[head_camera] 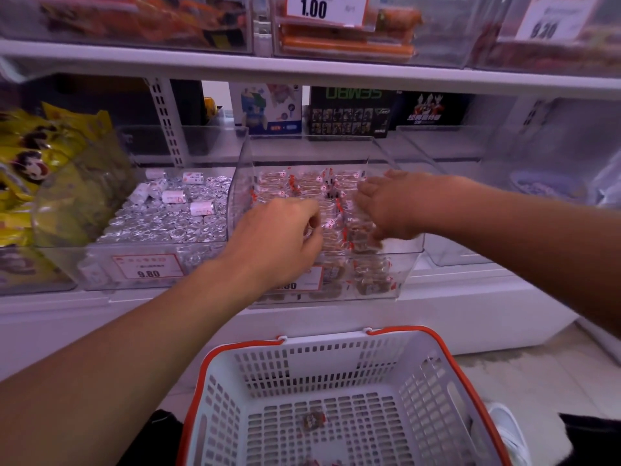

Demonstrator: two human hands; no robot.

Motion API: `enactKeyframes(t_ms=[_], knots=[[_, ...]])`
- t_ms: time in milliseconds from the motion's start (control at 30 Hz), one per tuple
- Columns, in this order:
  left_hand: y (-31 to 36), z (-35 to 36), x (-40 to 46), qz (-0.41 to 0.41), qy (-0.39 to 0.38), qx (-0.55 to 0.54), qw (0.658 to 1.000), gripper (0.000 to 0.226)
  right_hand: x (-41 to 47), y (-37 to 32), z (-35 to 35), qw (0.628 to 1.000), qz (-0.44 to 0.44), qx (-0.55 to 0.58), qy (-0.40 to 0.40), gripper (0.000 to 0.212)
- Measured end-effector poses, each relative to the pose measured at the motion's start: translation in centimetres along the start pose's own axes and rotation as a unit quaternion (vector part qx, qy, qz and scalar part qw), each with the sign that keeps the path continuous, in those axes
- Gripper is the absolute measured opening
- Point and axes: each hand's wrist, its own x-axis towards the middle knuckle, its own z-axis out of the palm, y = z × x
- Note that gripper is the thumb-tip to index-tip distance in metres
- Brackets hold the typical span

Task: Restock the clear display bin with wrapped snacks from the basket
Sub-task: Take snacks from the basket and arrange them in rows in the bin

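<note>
Both hands are working inside the clear display bin (408, 264): left hand (282, 230) fingers curling onto wrapped snacks (331, 210), right hand (386, 206) fingers spreading flat, apparently levelling rows, while the basket (339, 395) below is holding one stray piece.

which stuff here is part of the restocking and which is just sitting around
In use:
clear display bin holding wrapped snacks
white basket with one snack left
left hand, fingers curled among the snacks
right hand, reaching into the bin

Just there:
bin of silver-wrapped sweets
yellow snack bags
toy boxes
price tags
</note>
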Motion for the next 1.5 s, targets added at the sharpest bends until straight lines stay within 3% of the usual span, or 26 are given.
enactKeyframes(t_ms=[67, 100, 167, 200, 233, 267, 300, 333, 367, 400, 467, 533, 600, 700, 867, 933, 1033, 1167, 1367, 1500], knots=[[0.5, -0.3, -0.6, 0.063, 0.084, -0.01, 0.994, 0.018, -1.6, 0.0, -0.6, 0.983, -0.008, 0.118, 0.139, 0.052], [0.7, -0.3, -1.0, 0.103, 0.14, -0.008, 0.985, 0.022, -2.5, -0.3, -0.1, 0.95, -0.01, 0.168, 0.262, 0.039], [1.2, 0.2, -2.3, 0.194, 0.224, -0.024, 0.955, 0.028, -4.8, -1.7, 2.6, 0.812, 0.01, 0.25, 0.527, 0.022], [1.3, 1.1, -3.3, 0.23, 0.23, -0.036, 0.945, 0.03, -5.9, -3.1, 4.6, 0.736, 0.044, 0.294, 0.608, 0.019], [1.3, 2.4, -4.3, 0.248, 0.206, -0.033, 0.946, 0.031, -6.7, -4.9, 7.1, 0.686, 0.087, 0.344, 0.635, 0.019], [1.0, 4.0, -5.5, 0.254, 0.14, -0.017, 0.957, 0.03, -6.8, -6.9, 9.9, 0.674, 0.126, 0.389, 0.615, 0.017], [0.7, 5.9, -6.9, 0.235, 0.023, 0.012, 0.972, 0.027, -6.4, -9.2, 13.1, 0.706, 0.139, 0.438, 0.539, 0.014], [0.2, 7.8, -8.4, 0.19, -0.123, 0.049, 0.973, 0.022, -5.8, -11.5, 16.4, 0.766, 0.128, 0.484, 0.403, 0.01], [-0.4, 9.7, -10.0, 0.13, -0.264, 0.092, 0.951, 0.017, -5.3, -13.9, 19.5, 0.826, 0.092, 0.507, 0.23, 0.015], [-1.2, 11.5, -11.8, 0.072, -0.365, 0.121, 0.92, 0.017, -4.9, -16.1, 22.7, 0.861, 0.044, 0.502, 0.067, 0.033], [-2.9, 14.4, -15.0, -0.027, -0.5, 0.137, 0.855, 0.044, -4.9, -19.9, 28.4, 0.861, -0.026, 0.48, -0.168, 0.076], [-4.1, 16.9, -17.5, -0.119, -0.573, 0.107, 0.804, 0.07, -5.9, -22.7, 32.6, 0.839, -0.031, 0.473, -0.268, 0.102], [-4.5, 19.6, -19.6, -0.183, -0.6, 0.071, 0.776, 0.083, -6.8, -24.7, 35.6, 0.824, -0.019, 0.479, -0.302, 0.113], [-4.2, 23.8, -21.8, -0.247, -0.598, 0.0, 0.762, 0.089, -6.3, -26.4, 37.7, 0.819, -0.03, 0.476, -0.32, 0.115], [-1.6, 30.8, -25.4, -0.343, -0.53, -0.102, 0.769, 0.1, -3.8, -29.5, 38.5, 0.883, -0.13, 0.42, -0.166, 0.091], [-0.4, 32.8, -26.5, -0.386, -0.49, -0.133, 0.77, 0.092, -3.0, -30.9, 38.4, 0.891, -0.145, 0.405, -0.146, 0.082], [0.8, 34.6, -27.4, -0.392, -0.447, -0.089, 0.799, 0.073, -2.4, -32.1, 38.5, 0.901, -0.139, 0.389, -0.136, 0.068], [1.3, 35.4, -28.2, -0.397, -0.417, -0.085, 0.814, 0.048, -1.8, -31.5, 38.7, 0.878, -0.156, 0.425, -0.156, 0.065], [0.9, 35.8, -27.7, -0.45, -0.38, -0.136, 0.797, 0.015, -0.7, -31.2, 38.2, 0.869, -0.125, 0.437, -0.194, 0.045], [0.3, 36.0, -27.1, -0.506, -0.286, -0.211, 0.786, 0.021, -0.3, -30.5, 37.9, 0.852, -0.088, 0.455, -0.246, 0.047]])
